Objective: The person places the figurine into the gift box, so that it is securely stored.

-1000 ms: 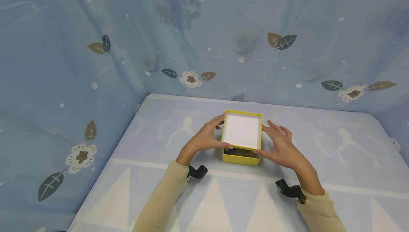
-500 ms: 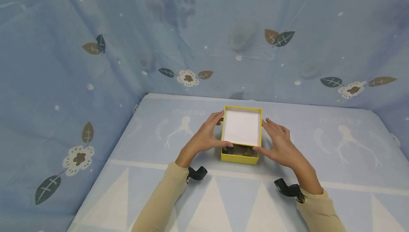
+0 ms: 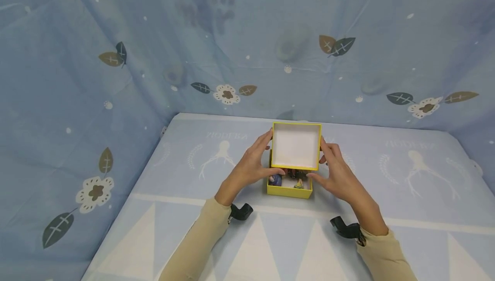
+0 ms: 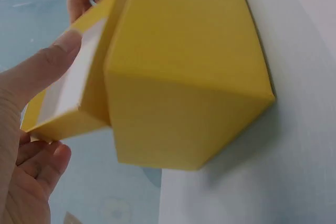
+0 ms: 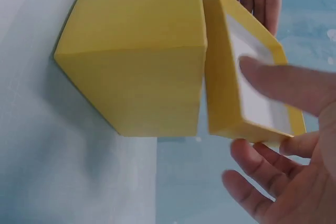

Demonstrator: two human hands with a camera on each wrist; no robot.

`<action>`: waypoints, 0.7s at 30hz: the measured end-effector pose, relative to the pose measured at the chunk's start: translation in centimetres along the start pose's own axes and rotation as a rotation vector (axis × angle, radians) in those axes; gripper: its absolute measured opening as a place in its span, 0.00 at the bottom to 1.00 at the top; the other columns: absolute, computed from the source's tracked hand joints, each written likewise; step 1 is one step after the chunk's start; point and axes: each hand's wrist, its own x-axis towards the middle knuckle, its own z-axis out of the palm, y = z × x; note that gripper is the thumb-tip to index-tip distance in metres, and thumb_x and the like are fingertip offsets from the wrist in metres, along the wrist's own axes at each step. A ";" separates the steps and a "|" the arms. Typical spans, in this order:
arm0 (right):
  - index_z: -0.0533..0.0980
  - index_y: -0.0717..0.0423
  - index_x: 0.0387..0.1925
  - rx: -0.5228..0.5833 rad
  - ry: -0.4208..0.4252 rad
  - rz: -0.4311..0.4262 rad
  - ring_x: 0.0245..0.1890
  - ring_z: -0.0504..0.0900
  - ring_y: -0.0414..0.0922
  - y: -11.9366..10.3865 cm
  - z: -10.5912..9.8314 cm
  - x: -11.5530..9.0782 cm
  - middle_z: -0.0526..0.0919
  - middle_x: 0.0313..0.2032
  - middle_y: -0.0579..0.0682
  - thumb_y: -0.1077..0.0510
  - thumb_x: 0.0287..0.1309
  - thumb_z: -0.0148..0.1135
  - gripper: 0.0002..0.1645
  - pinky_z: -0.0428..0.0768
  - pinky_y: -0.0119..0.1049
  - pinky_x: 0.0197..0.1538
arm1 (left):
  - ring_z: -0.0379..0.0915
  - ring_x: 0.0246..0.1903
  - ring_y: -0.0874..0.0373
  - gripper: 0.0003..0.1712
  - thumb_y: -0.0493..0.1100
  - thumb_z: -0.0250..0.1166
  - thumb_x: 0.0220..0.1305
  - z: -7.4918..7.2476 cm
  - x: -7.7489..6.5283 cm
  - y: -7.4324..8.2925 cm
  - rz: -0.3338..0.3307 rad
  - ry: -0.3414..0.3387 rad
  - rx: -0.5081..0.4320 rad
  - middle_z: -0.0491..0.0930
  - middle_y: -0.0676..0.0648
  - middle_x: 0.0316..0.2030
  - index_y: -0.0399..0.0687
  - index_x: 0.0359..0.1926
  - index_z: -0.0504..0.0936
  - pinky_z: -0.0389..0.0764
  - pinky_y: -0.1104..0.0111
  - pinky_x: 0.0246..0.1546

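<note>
A yellow box lid [image 3: 296, 145], white inside, is tipped up over the back part of a yellow box [image 3: 289, 192], its inner side facing me. My left hand [image 3: 249, 165] grips the lid's left side, thumb toward the front edge. On the other side my right hand [image 3: 340, 175] holds it likewise, fingers behind. Inside the box's front part lie small toy-like figures: a blue one [image 3: 276, 180], a yellow one [image 3: 299, 184] and darker ones behind, partly covered by the lid. Both wrist views show the lid [image 4: 97, 114] beside the box's side wall [image 5: 136, 90].
The box stands on a table with a pale blue and white patterned cloth [image 3: 216, 238]. Behind it hangs a blue curtain [image 3: 270, 57] with flowers and leaves, which also runs along the left. A black wrist mount [image 3: 241, 212] sits at each cuff.
The lid has tilted further upright and back, both hands moving with it. More of the box's inside now shows, with the figures in it. The box has hardly moved.
</note>
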 end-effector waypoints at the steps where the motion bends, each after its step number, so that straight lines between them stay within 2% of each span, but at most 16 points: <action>1: 0.42 0.60 0.77 0.012 -0.009 0.003 0.44 0.74 0.51 -0.1 0.0 0.0 0.64 0.57 0.63 0.66 0.44 0.77 0.68 0.77 0.50 0.44 | 0.63 0.68 0.48 0.66 0.47 0.80 0.46 0.0 0.1 0.1 0.010 0.006 -0.026 0.55 0.40 0.74 0.40 0.77 0.46 0.76 0.60 0.60; 2: 0.41 0.58 0.78 0.023 -0.018 0.005 0.44 0.74 0.50 -0.1 -0.1 0.0 0.63 0.57 0.63 0.65 0.46 0.77 0.68 0.78 0.49 0.43 | 0.62 0.68 0.49 0.65 0.46 0.80 0.47 0.0 0.1 0.1 0.019 0.014 -0.052 0.54 0.41 0.74 0.41 0.77 0.46 0.76 0.62 0.59; 5: 0.39 0.54 0.78 0.062 -0.036 0.017 0.46 0.76 0.52 -0.3 -0.3 0.0 0.63 0.59 0.63 0.63 0.51 0.74 0.66 0.78 0.52 0.47 | 0.57 0.72 0.49 0.63 0.43 0.78 0.50 0.0 0.3 0.4 0.052 0.042 -0.124 0.52 0.41 0.75 0.42 0.77 0.45 0.74 0.64 0.62; 9: 0.38 0.50 0.78 0.138 -0.077 0.047 0.54 0.77 0.57 -0.5 -0.6 0.0 0.62 0.63 0.63 0.61 0.58 0.69 0.61 0.77 0.56 0.54 | 0.55 0.73 0.47 0.60 0.38 0.77 0.51 0.1 0.3 0.7 0.097 0.087 -0.209 0.51 0.40 0.75 0.39 0.76 0.47 0.70 0.61 0.66; 13: 0.40 0.49 0.78 0.234 -0.121 0.087 0.60 0.74 0.61 -0.6 -0.9 -0.1 0.59 0.67 0.62 0.59 0.64 0.64 0.54 0.72 0.59 0.61 | 0.57 0.72 0.46 0.53 0.35 0.75 0.52 0.2 0.3 1.0 0.094 0.114 -0.263 0.54 0.39 0.73 0.39 0.73 0.52 0.68 0.59 0.67; 15: 0.41 0.50 0.78 0.283 -0.127 0.105 0.62 0.73 0.62 -0.6 -1.0 -0.2 0.57 0.70 0.62 0.59 0.67 0.60 0.50 0.70 0.60 0.63 | 0.58 0.71 0.47 0.50 0.36 0.74 0.54 0.2 0.2 1.2 0.078 0.107 -0.258 0.56 0.39 0.72 0.39 0.72 0.53 0.67 0.59 0.68; 21: 0.43 0.53 0.77 0.391 -0.074 0.137 0.62 0.71 0.64 -0.3 -1.3 -0.4 0.55 0.72 0.63 0.58 0.72 0.53 0.42 0.70 0.66 0.59 | 0.56 0.72 0.52 0.49 0.43 0.73 0.58 0.0 0.0 1.5 0.045 0.083 -0.115 0.56 0.45 0.75 0.43 0.73 0.54 0.67 0.58 0.68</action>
